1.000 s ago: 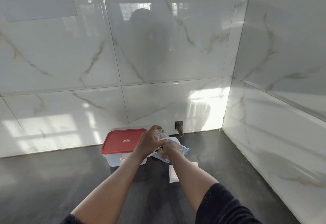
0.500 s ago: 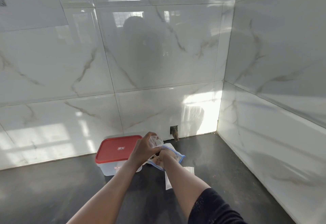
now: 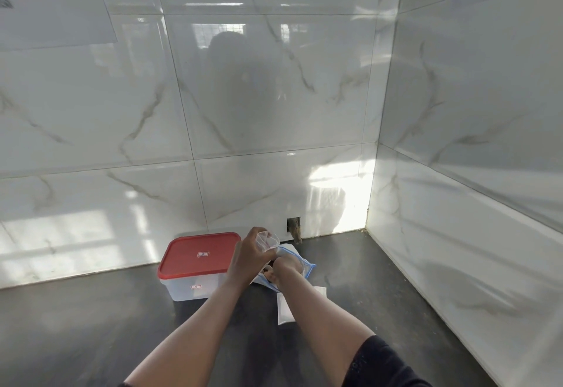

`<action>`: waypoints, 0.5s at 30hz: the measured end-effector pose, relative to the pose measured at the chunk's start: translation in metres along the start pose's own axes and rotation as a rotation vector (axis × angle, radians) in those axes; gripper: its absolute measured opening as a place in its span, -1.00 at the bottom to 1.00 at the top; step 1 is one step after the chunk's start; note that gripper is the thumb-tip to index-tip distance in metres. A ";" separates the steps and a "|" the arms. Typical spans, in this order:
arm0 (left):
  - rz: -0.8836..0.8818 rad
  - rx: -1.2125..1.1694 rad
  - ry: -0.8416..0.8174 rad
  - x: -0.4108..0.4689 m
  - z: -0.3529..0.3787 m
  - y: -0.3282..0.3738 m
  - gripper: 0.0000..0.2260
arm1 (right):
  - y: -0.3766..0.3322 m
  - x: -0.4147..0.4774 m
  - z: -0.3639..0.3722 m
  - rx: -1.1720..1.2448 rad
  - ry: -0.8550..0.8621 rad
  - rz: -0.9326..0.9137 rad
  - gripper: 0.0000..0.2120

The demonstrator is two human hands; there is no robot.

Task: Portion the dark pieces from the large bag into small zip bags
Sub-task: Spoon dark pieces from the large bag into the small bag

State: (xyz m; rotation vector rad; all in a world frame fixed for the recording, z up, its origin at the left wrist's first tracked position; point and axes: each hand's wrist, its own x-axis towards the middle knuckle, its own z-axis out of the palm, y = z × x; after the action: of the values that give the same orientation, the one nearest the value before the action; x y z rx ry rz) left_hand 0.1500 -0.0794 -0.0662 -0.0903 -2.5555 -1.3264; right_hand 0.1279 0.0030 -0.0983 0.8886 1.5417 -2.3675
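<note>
My left hand [image 3: 248,257] holds a small clear zip bag [image 3: 268,240] up by its mouth, just above the counter. Below it lies the large clear bag [image 3: 304,267] with a blue zip edge. My right hand [image 3: 285,269] reaches into that large bag, its fingers hidden inside. A few brown dark pieces [image 3: 268,274] show at the bag's opening. Whether the right fingers hold any pieces is hidden.
A clear plastic box with a red lid [image 3: 199,255] stands just left of my hands on the dark counter [image 3: 91,335]. Flat white small bags [image 3: 286,310] lie under my right forearm. Marble-tiled walls [image 3: 457,234] close the corner behind and to the right.
The camera has tilted and shifted slightly. Both hands stay at the bags, with the right hand a little deeper in the large bag.
</note>
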 end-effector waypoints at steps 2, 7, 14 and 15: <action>-0.010 -0.023 0.018 -0.002 0.002 0.002 -0.64 | -0.001 -0.001 -0.001 -0.006 0.028 0.008 -0.92; -0.036 -0.042 0.041 -0.004 0.006 0.005 -0.61 | -0.009 -0.027 -0.016 -0.042 -0.036 -0.093 -0.89; -0.050 -0.086 0.019 -0.009 0.007 0.011 -0.49 | -0.017 -0.036 -0.038 -0.469 0.180 -0.294 -0.74; -0.047 -0.091 0.017 -0.010 0.007 0.011 -0.47 | -0.018 -0.035 -0.041 -0.450 0.197 -0.315 -0.78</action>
State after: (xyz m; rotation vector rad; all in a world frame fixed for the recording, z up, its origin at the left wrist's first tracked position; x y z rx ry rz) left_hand 0.1603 -0.0667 -0.0641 -0.0366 -2.4969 -1.4548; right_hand 0.1640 0.0415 -0.0761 0.8381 2.3205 -2.0144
